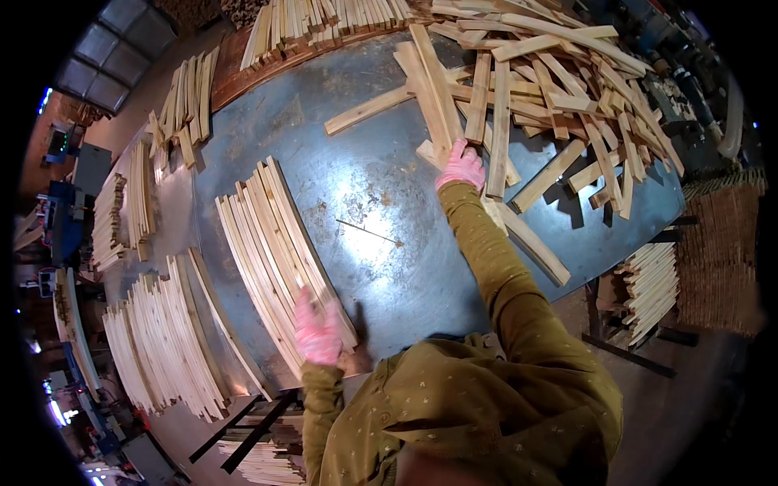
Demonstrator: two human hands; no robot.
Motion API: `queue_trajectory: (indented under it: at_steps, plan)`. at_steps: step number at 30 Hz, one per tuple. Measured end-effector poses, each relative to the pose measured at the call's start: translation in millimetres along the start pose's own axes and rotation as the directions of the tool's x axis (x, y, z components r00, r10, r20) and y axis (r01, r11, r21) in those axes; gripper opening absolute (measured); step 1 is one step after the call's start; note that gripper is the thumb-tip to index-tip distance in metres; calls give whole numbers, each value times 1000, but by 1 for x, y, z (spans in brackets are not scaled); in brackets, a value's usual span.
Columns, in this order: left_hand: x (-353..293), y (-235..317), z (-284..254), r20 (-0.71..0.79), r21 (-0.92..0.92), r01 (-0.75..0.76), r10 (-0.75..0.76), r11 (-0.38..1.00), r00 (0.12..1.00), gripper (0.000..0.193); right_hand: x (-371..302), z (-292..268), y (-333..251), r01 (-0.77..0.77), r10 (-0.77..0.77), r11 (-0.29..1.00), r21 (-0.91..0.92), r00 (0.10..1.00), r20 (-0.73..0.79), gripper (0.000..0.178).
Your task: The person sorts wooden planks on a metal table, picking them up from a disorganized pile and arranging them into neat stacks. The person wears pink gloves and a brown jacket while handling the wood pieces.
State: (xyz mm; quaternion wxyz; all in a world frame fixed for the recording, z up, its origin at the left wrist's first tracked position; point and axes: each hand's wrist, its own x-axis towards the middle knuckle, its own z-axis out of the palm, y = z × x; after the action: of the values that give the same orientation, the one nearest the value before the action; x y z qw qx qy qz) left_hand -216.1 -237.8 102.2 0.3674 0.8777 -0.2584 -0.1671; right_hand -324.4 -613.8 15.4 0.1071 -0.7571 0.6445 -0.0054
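My right hand (460,166), in a pink glove, reaches to the far pile and is closed round the near ends of a pair of wooden slats (429,85). These slats lean away from me, side by side, over other pieces. My left hand (318,334), also gloved in pink, is at the near end of a row of slats (263,235) laid close together on the metal table (365,162). Its thumb and fingers are apart, with nothing visibly held; whether it touches the row is unclear.
A jumbled heap of slats (559,97) covers the table's far right. More ordered rows (166,340) lie at the left, and another stack (332,20) stands at the far edge. A thin stick (366,232) lies mid-table. Stacked slats (652,283) sit beyond the right edge.
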Motion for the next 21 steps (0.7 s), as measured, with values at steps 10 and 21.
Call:
queue_trajectory:
  at_steps: [10,21]
  plan:
    - [33,57,137,882,-466,848,214,252,421,64,-121,-43,71,-717,-669,-159,678,584,461,45]
    - [13,51,119,723,-611,707,-112,357,682,39,-107,-22,90,-682,-639,-158,715,622,452,49]
